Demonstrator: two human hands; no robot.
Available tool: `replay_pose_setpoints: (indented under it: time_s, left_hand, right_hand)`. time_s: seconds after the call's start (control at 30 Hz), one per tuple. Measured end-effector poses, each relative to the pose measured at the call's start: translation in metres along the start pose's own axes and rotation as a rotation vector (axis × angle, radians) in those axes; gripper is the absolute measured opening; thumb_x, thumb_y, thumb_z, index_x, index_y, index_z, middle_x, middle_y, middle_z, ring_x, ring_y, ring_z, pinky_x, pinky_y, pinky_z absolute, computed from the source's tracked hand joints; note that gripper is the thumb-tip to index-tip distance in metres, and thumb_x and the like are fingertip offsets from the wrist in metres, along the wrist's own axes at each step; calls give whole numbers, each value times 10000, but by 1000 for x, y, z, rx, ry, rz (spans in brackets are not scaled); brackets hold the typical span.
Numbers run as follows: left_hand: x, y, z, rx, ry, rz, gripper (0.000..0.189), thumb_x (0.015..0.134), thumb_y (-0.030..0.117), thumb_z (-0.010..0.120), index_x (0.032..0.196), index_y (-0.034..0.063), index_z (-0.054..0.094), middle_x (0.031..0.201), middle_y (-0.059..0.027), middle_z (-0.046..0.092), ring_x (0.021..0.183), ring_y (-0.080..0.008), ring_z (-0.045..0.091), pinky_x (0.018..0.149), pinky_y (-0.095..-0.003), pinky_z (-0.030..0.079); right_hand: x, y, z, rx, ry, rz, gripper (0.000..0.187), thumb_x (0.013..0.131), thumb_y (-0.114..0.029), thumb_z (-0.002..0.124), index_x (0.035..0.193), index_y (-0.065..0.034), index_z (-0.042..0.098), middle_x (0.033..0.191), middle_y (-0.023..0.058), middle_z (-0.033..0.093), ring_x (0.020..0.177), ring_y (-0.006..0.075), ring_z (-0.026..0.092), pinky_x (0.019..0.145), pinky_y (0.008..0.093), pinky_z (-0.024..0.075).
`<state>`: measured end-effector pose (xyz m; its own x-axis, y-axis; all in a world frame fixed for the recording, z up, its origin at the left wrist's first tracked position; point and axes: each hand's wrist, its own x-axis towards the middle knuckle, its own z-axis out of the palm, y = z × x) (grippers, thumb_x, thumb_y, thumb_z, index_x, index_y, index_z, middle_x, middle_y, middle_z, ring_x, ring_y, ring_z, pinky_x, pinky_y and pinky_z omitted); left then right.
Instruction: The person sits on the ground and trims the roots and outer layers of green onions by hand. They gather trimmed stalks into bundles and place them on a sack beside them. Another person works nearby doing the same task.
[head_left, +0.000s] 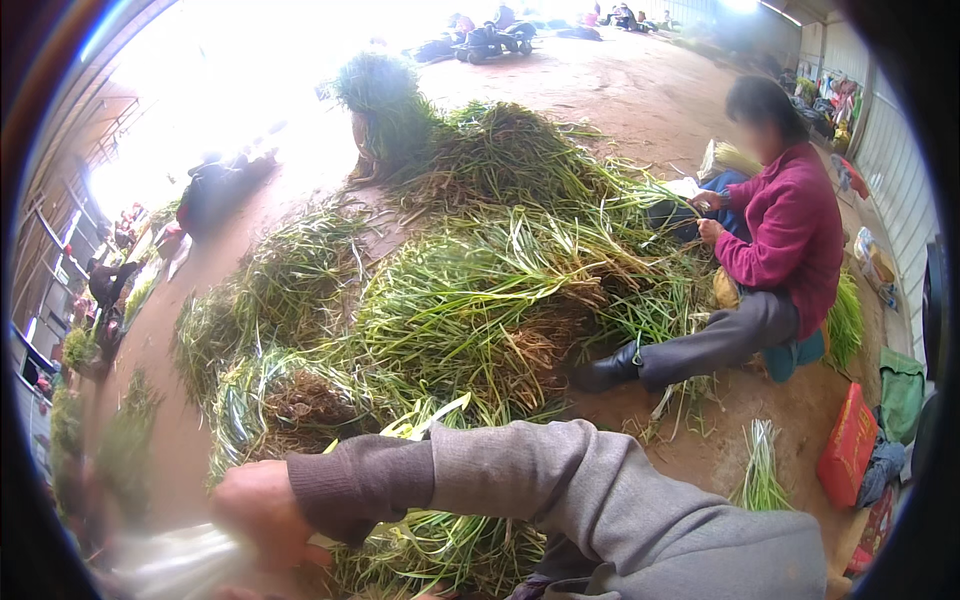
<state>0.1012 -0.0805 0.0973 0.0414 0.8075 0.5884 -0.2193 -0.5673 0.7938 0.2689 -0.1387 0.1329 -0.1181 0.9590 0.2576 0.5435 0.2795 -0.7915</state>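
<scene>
My right arm, in a grey sleeve with a brown knitted cuff, reaches across the lower picture to the left. At its end my right hand (262, 514) is blurred, its fingers closed around a bunch of whitish stalks (184, 559) that points to the lower left. Of my left hand only slivers of skin seem to show at the bottom edge; its pose is hidden. Beneath and beyond my forearm lie loose green leafy stalks (442, 551). A larger heap of long green plants with brown roots (450, 307) spreads ahead.
A person in a magenta jacket (787, 232) sits at right, holding stalks, one leg stretched towards the heap. A small pale-stemmed bundle (761, 465) lies on the dirt floor (690, 465). Near the right wall are a red bag (847, 446) and a green bag (900, 394).
</scene>
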Motion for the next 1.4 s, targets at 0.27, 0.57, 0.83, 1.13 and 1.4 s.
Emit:
replay_pose_setpoints:
  time_s: [0.27, 0.57, 0.83, 1.13, 1.4]
  left_hand:
    - [-7, -5, 0, -34, -82, 21, 259, 898, 270, 613, 994, 30, 590, 639, 39, 444, 477, -36, 341, 406, -177, 240]
    - [13, -31, -23, 554, -145, 556, 301, 877, 105, 610, 1160, 17, 556, 827, -30, 556, 550, -75, 457, 459, -196, 378]
    - [8, -29, -26, -161, 91, -127, 142, 910, 160, 479, 821, 54, 511, 601, 30, 364, 420, -40, 290, 365, -182, 226]
    - [-15, -66, -79, -146, -13, -340, 101, 895, 101, 566, 823, 48, 521, 647, -30, 482, 424, -60, 379, 364, -159, 313]
    - [-29, -77, -89, -89, -169, -368, 171, 853, 110, 667, 958, 18, 568, 698, -40, 578, 474, -46, 453, 438, -163, 368]
  right_hand:
    - [4, 5, 5, -18, -48, -1, 175, 591, -156, 673, 694, -17, 642, 503, 54, 614, 546, 187, 639, 567, 296, 521]
    - [7, 2, 10, -10, -42, -9, 152, 612, -141, 654, 702, -18, 641, 504, 38, 622, 539, 154, 638, 562, 288, 523]
    - [-16, 19, -30, -78, 426, -85, 254, 728, -147, 716, 944, -41, 634, 774, 110, 662, 684, 126, 648, 580, 260, 515]
    - [-80, 66, -111, 270, 944, -640, 467, 971, -283, 391, 1262, 77, 452, 1106, 160, 603, 929, 214, 612, 794, 285, 503]
    - [-106, 78, -159, 1357, 722, -599, 61, 888, -75, 543, 866, -42, 497, 757, 7, 446, 680, 97, 443, 705, 238, 416]
